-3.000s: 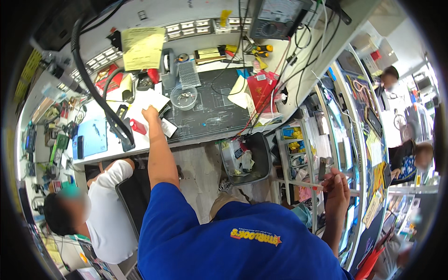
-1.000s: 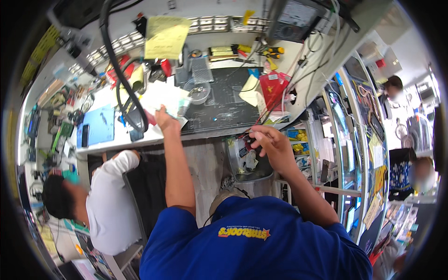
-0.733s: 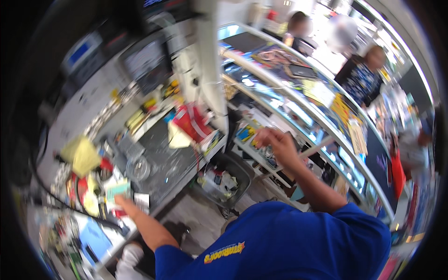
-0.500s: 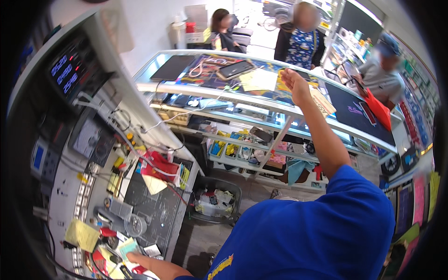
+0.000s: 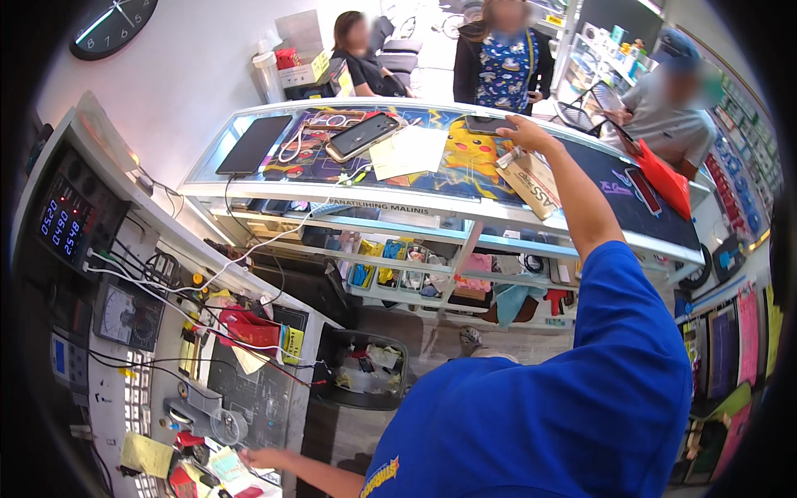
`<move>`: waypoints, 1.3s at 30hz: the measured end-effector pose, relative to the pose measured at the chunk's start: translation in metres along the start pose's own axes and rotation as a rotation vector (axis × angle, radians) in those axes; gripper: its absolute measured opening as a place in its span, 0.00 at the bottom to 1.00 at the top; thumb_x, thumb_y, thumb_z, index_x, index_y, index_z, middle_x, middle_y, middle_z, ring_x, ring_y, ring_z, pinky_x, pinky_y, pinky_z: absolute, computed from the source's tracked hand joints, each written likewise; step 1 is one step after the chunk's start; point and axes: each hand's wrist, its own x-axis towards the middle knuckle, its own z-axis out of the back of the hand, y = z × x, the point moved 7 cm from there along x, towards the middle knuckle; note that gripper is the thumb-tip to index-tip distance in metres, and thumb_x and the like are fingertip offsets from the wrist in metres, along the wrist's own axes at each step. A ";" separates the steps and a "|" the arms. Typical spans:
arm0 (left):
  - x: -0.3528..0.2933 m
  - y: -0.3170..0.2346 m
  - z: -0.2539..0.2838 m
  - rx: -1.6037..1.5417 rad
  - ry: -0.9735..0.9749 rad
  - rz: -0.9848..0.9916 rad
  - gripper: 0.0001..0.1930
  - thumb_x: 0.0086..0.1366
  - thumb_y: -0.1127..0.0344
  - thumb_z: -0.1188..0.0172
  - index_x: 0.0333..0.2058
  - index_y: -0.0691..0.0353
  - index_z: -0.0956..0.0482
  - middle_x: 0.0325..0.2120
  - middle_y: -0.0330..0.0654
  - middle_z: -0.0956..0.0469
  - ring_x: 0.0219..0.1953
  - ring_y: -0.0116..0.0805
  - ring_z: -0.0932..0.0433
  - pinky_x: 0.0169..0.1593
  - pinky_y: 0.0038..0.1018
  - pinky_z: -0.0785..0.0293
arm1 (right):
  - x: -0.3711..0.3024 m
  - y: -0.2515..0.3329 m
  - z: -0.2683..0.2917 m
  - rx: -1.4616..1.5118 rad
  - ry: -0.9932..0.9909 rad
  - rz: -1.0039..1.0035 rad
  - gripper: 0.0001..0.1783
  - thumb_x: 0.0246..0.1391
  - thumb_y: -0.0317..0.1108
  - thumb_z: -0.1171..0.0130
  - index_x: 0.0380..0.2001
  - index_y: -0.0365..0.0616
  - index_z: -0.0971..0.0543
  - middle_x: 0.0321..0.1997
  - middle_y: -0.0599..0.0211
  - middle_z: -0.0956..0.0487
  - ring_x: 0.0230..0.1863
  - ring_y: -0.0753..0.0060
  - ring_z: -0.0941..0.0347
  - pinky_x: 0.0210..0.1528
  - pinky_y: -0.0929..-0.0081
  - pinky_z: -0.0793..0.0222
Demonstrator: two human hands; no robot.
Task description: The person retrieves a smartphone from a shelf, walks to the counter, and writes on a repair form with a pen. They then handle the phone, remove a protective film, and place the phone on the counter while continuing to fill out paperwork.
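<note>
My right arm stretches over the glass counter [image 5: 307, 187]. My right hand [image 5: 531, 134] is open, its fingertips at the right end of a dark phone [image 5: 481, 125]. Whether they touch it I cannot make out. Beneath that hand lies a brown printed paper packet [image 5: 531, 178]. At lower left my left hand [image 5: 264, 458] hangs over the cluttered workbench, fingers stretched out beside a pale green paper [image 5: 226, 465]. It seems to hold nothing. Another phone [image 5: 363, 136], pale-edged, lies mid-counter next to a pale yellow paper sheet [image 5: 411, 153].
A black tablet [image 5: 255, 145] lies on the counter's left end, a red pouch [image 5: 664, 178] on its right. Beyond it are a person in a patterned top [image 5: 503, 70] and others. A waste bin [image 5: 362, 398] stands beside the bench [image 5: 274, 398]. Cables cross toward the counter.
My right hand has gone from raised above the counter to low beside the dark phone. My left hand has drawn slightly away from the bench papers. The view has shifted, showing a wall clock.
</note>
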 end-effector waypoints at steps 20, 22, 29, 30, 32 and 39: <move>-0.498 -0.287 -0.181 -0.407 1.031 -0.132 0.14 0.83 0.61 0.48 0.45 0.64 0.17 0.43 0.40 0.16 0.50 0.28 0.21 0.59 0.26 0.29 | 0.079 0.010 -0.006 -0.015 0.316 0.573 0.46 0.43 0.47 0.25 0.61 0.25 0.26 0.58 0.38 0.22 0.61 0.46 0.23 0.64 0.61 0.28; -0.506 -0.296 -0.201 -0.486 1.078 -0.105 0.12 0.82 0.61 0.45 0.51 0.62 0.19 0.44 0.37 0.18 0.50 0.25 0.22 0.59 0.24 0.29 | 0.072 0.013 -0.005 0.008 0.328 0.502 0.48 0.46 0.45 0.26 0.65 0.25 0.29 0.62 0.38 0.22 0.63 0.48 0.23 0.66 0.63 0.29; -0.488 -0.313 -0.216 -0.652 1.121 0.019 0.14 0.81 0.61 0.44 0.57 0.62 0.24 0.49 0.39 0.20 0.53 0.26 0.23 0.62 0.27 0.29 | 0.025 0.019 -0.002 1.537 0.702 0.306 0.41 0.67 0.45 0.35 0.75 0.37 0.37 0.40 0.74 0.27 0.37 0.82 0.30 0.40 0.81 0.30; -0.473 -0.314 -0.215 -0.652 1.070 -0.037 0.16 0.81 0.59 0.44 0.58 0.63 0.25 0.49 0.39 0.21 0.52 0.26 0.23 0.61 0.27 0.28 | 0.013 0.030 -0.004 1.678 0.719 0.306 0.37 0.73 0.45 0.40 0.75 0.37 0.37 0.35 0.76 0.31 0.32 0.87 0.34 0.33 0.86 0.33; -0.435 -0.317 -0.212 -0.655 0.976 -0.134 0.18 0.81 0.56 0.44 0.58 0.63 0.25 0.48 0.39 0.22 0.50 0.28 0.23 0.60 0.28 0.28 | -0.004 0.049 0.001 1.893 0.930 0.370 0.32 0.78 0.45 0.46 0.74 0.37 0.36 0.35 0.75 0.33 0.30 0.87 0.34 0.30 0.87 0.33; -0.197 -0.427 -0.195 -0.155 0.204 -0.722 0.23 0.81 0.46 0.48 0.51 0.62 0.15 0.45 0.46 0.15 0.51 0.39 0.17 0.57 0.36 0.26 | -0.047 0.065 -0.032 1.946 0.747 0.138 0.37 0.76 0.31 0.50 0.78 0.28 0.51 0.80 0.38 0.40 0.75 0.52 0.32 0.76 0.57 0.33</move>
